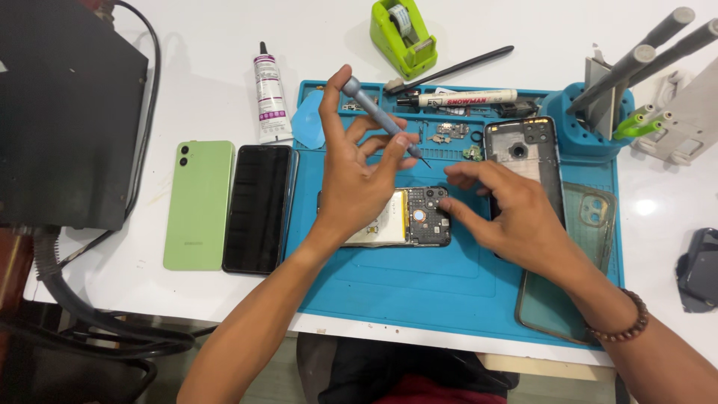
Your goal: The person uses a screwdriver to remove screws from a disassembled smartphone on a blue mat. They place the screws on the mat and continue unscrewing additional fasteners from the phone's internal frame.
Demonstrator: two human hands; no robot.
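Note:
An opened phone (415,217), with its battery and dark circuit board exposed, lies in the middle of a blue work mat (419,292). My left hand (351,179) is above the phone and holds a grey precision screwdriver (378,116), tip pointing down to the right, a little above the board. My right hand (508,213) rests on the mat with its fingertips touching the phone's right end. Beside it lies a black phone frame (523,153) with camera holes.
A green phone back (198,203) and a black screen panel (258,208) lie left of the mat. A glue tube (269,97), green tape dispenser (402,34), marker (464,97), blue tool holder (591,127) and clear green case (591,224) are around. A black box (67,112) stands far left.

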